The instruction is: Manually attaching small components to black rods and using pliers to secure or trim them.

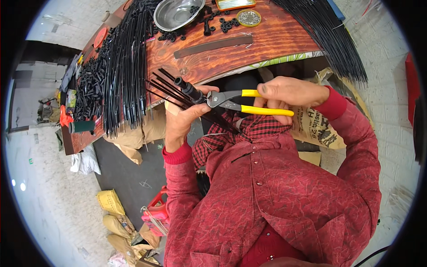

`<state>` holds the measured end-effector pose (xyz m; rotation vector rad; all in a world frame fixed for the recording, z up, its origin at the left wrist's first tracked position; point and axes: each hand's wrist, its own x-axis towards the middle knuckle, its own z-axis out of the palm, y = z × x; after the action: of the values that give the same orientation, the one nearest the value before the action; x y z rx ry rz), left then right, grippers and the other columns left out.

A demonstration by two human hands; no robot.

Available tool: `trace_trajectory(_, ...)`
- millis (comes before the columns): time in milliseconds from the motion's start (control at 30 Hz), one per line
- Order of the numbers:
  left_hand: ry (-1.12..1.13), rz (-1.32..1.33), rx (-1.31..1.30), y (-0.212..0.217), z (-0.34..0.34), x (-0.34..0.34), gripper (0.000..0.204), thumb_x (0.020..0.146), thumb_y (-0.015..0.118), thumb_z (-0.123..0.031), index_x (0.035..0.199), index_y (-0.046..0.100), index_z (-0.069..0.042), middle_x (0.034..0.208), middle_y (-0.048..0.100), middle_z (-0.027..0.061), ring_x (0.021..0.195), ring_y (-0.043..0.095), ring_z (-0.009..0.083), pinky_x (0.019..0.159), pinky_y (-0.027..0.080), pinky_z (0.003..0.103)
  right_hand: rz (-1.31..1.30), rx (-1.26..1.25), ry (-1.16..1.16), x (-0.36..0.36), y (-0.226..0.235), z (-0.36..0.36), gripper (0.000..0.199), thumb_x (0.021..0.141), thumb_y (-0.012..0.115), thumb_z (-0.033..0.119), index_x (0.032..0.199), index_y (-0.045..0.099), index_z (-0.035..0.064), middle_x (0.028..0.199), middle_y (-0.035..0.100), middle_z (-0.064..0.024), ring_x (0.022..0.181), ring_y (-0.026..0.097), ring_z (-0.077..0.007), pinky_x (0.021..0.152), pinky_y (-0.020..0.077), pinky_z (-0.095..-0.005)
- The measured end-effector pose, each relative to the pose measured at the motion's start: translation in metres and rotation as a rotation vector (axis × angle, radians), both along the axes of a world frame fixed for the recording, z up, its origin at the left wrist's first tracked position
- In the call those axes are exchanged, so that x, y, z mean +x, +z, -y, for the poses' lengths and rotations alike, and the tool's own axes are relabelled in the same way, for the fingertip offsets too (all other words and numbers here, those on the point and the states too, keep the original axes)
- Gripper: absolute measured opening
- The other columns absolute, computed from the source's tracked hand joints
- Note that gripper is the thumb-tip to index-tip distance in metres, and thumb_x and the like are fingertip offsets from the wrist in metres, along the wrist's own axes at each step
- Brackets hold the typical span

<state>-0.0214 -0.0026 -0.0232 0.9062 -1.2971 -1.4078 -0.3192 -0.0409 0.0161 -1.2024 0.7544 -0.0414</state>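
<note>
My left hand is closed round a bundle of thin black rods and a dark ridged cylindrical fitting with a hollow end. The rods fan out to the upper left and run down past my palm toward my lap. In my right hand is a pair of cutting pliers with yellow grips, its handles spread apart. The pliers' head lies at the fitting, beside my left thumb and fingertips. What sits between the jaws is too small to make out.
On the reddish wooden table lie long black rods, a metal bowl, black rings, a round dish of small pieces and a dark flat strip. More rods overhang its right edge. Sacks stand lower left.
</note>
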Motion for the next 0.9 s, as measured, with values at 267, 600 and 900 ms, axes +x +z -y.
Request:
trace_trajectory(267, 0.051, 0.068, 0.03, 0.006, 0.003, -0.006, 0.037, 0.07, 0.075, -0.003, 0.105, 0.066, 0.006, 0.107, 0.069, 0.0186, 0.095, 0.066, 0.0206, 0.087, 0.051, 0.033, -0.105, -1.587, -0.169, 0.002, 0.011, -0.011, 0.055, 0.072, 0.081, 0.026, 0.118, 0.059, 0.0034, 0.088, 0.062, -0.0071, 0.067, 0.063, -0.0242, 0.057, 0.0494, -0.0347)
trace_trajectory(600, -0.057, 0.016, 0.151, 0.017, 0.003, -0.01, 0.058, 0.071, 0.081, -0.019, 0.119, 0.061, 0.005, 0.116, 0.066, 0.0231, 0.11, 0.063, 0.0292, 0.097, 0.047, 0.038, -0.125, -0.473, 0.041, 0.0, 0.022, -0.006, 0.054, 0.099, 0.047, 0.048, 0.106, 0.062, -0.0034, 0.056, 0.052, -0.0053, 0.043, 0.053, -0.0159, 0.041, 0.0412, -0.027)
trace_trajectory(900, -0.087, 0.053, 0.149, 0.014, 0.003, -0.007, 0.039, 0.074, 0.077, -0.011, 0.108, 0.066, 0.006, 0.108, 0.07, 0.0149, 0.093, 0.066, 0.017, 0.086, 0.05, 0.031, 0.032, 0.064, -0.069, -0.005, -0.016, -0.004, 0.063, 0.097, 0.049, 0.055, 0.107, 0.06, -0.0055, 0.061, 0.06, -0.0066, 0.041, 0.05, -0.0107, 0.039, 0.0408, -0.0227)
